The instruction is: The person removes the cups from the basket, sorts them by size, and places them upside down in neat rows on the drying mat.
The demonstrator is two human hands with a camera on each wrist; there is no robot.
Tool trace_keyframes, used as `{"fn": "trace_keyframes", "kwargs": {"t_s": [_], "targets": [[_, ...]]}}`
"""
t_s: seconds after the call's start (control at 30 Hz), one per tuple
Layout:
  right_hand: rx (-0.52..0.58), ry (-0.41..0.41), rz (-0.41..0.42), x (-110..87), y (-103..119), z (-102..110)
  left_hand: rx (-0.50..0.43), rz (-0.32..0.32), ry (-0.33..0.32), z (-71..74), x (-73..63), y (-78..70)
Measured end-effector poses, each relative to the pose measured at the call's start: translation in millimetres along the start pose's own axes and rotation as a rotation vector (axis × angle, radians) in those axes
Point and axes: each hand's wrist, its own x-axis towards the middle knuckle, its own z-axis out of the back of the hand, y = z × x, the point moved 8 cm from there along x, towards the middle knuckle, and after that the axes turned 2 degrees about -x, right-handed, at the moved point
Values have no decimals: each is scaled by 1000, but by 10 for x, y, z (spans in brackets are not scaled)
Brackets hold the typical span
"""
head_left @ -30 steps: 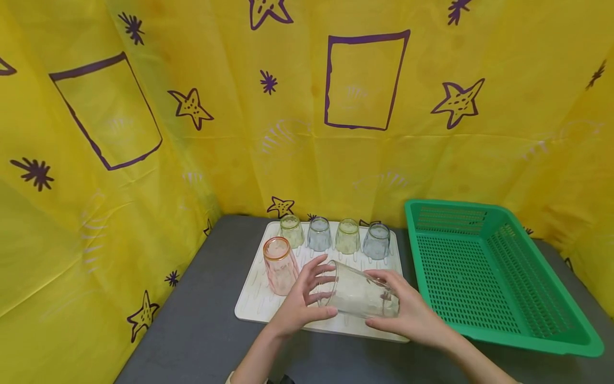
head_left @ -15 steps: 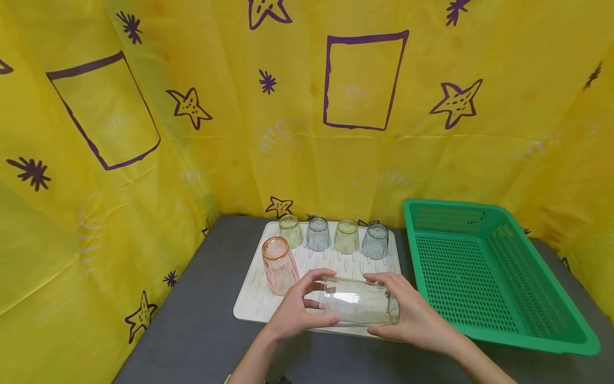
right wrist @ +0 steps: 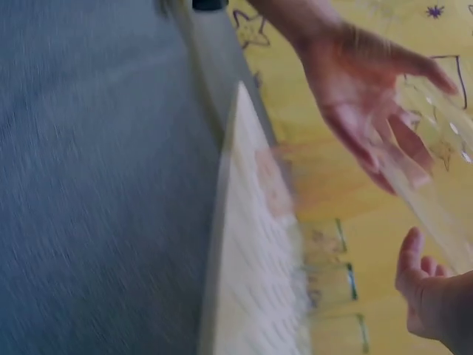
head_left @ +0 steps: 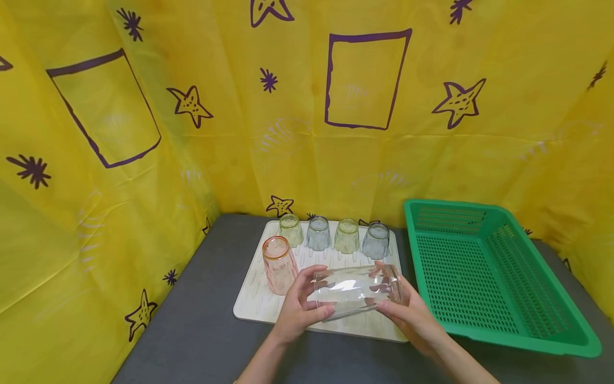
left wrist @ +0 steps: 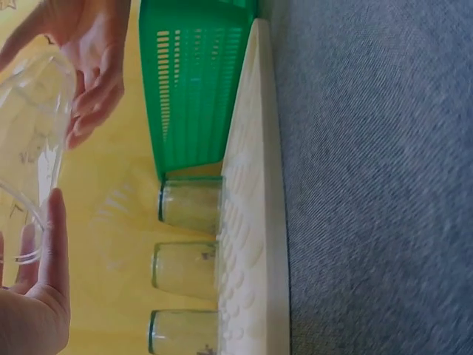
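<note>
A tall clear drinking glass (head_left: 352,292) lies sideways between both hands above the white drying mat (head_left: 268,306). My left hand (head_left: 298,310) grips its left end, thumb below and fingers above. At the other end, my right hand (head_left: 413,316) holds the glass with thumb and fingers. The left wrist view shows the glass (left wrist: 33,133) between the left hand (left wrist: 37,303) and the right hand (left wrist: 92,63). On the mat, left of the hands, stands a tall pink glass (head_left: 280,269) with an orange upper edge.
Several short glasses form a row along the mat's back: a green one (head_left: 291,232), a blue one (head_left: 318,234), another green (head_left: 346,237) and another blue (head_left: 376,242). A green plastic basket (head_left: 470,282) stands right of the mat. A yellow patterned cloth (head_left: 307,160) hangs behind the grey table (head_left: 192,320).
Earlier the clear glass sloped down to the right; it levelled out and now its right end is slightly higher. My right hand has shifted its fingers around that end. The standing glasses have not moved.
</note>
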Motion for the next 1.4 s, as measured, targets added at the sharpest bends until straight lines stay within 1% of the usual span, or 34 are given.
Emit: {"fn": "trace_keyframes", "kwargs": {"t_s": [0.1,0.23,0.33,0.47,0.53,0.57,0.6,0.63,0.67,0.73,0.77,0.8,0.87,0.9,0.93,0.97,1.0,1.03,1.07,1.1,1.13,1.17,1.2,1.27,1.33,1.4], "targets": [[124,26,-24,3,-54,-38,-25,-14,-13,-12,-3,12],[188,33,-23,25,-86,-43,-43,-9,-18,-22,-10,33],[199,17,-36,33,-105,-36,-42,4,-16,-20,-15,42],[189,-23,-47,51,-120,-30,-23,46,-7,-5,-28,54],[170,-72,-36,77,-114,-10,15,56,-18,25,-41,47],[155,-108,-28,93,-108,8,45,55,-34,50,-52,38],[135,-142,-18,115,-101,27,81,40,-55,80,-67,18],[106,-184,-14,138,-93,48,121,16,-82,115,-88,-10],[72,-224,-9,163,-81,70,167,-24,-112,151,-112,-55],[-34,-298,-9,212,-58,112,260,-144,-180,232,-175,-178],[-98,-326,-9,237,-45,127,297,-215,-212,277,-212,-249],[-158,-344,-5,270,-33,134,328,-293,-246,327,-253,-326],[-267,-369,18,342,-13,136,377,-426,-332,465,-337,-468],[-320,-380,31,380,-10,135,394,-472,-386,556,-380,-524],[-360,-389,49,420,-8,130,404,-491,-450,665,-418,-559],[-393,-394,70,464,-9,120,423,-486,-519,786,-454,-576],[-420,-398,94,508,-8,108,438,-455,-593,916,-487,-577],[-452,-404,107,550,-17,100,453,-401,-663,1048,-517,-558],[-487,-410,117,590,-25,90,472,-332,-722,1171,-542,-527],[-517,-414,125,628,-34,80,499,-245,-767,1284,-564,-483],[-542,-417,132,665,-42,68,532,-148,-793,1384,-577,-427],[-568,-414,135,701,-52,53,572,-49,-799,1461,-584,-371],[-590,-413,135,734,-64,37,614,50,-788,1523,-586,-313],[-626,-404,132,794,-94,0,700,229,-728,1597,-588,-198],[-650,-394,135,841,-115,-48,771,356,-647,1626,-589,-102],[-672,-382,144,881,-133,-101,808,441,-582,1637,-601,-16]]}}
